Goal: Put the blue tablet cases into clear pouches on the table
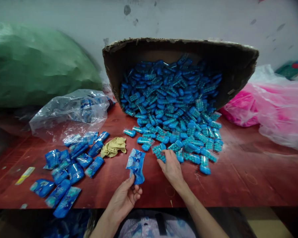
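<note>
My left hand (126, 197) pinches the lower end of a flat blue printed wrapper (136, 162) between thumb and fingers, above the table's front part. My right hand (172, 168) is at the front of the pile, its thumb and fingers closed around the near end of a small clear-and-blue bottle of turquoise beads (159, 151). Many similar bead bottles (169, 96) spill towards me out of a cardboard box (240, 71) lying on its side. To the left lie several bottles in blue printed wrappers (75, 172).
A crumpled yellowish cloth or glove (113, 147) lies left of the wrapper. Behind are a clear plastic bag (72, 110) and a large green sack (37, 66). Pink material in plastic bags (275, 105) is at right. A yellow cutter-like item (25, 176) rests on the red table (240, 178).
</note>
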### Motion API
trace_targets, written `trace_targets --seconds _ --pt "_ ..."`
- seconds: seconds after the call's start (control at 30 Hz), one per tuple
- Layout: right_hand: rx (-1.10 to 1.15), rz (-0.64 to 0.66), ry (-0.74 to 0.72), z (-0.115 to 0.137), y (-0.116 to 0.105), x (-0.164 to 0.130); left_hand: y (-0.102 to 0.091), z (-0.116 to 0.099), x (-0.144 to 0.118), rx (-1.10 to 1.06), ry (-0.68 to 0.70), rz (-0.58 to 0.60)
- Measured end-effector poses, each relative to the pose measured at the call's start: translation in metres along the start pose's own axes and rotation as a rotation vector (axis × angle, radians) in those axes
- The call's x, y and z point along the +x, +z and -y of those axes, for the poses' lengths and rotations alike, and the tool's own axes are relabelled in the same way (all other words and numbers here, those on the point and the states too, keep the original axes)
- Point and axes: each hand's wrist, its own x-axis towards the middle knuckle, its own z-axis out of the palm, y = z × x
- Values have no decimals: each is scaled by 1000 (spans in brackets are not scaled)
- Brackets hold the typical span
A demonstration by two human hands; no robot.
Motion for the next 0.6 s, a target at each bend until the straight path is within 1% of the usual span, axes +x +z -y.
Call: trace_targets --seconds 0.07,0.17,0.23,0.27,0.33,0.4,0.5,0.6 --pt "231 45 75 2 -3 -2 -1 1 0 4 -1 2" --pt "661 200 158 11 -14 -10 -3 1 1 18 4 15" --pt "848 270 166 20 -25 -18 -3 1 3 27 14 27" --pt "889 285 163 25 -30 -22 -3 1 3 30 18 30" --pt "900 301 146 34 -36 -31 -2 1 4 33 21 27" --pt "868 316 120 40 -38 -38 -1 1 4 34 24 21" --pt "789 334 63 45 -35 -44 0 2 2 32 32 28" --pt "723 324 -5 45 -32 -46 -1 2 0 42 57 45"
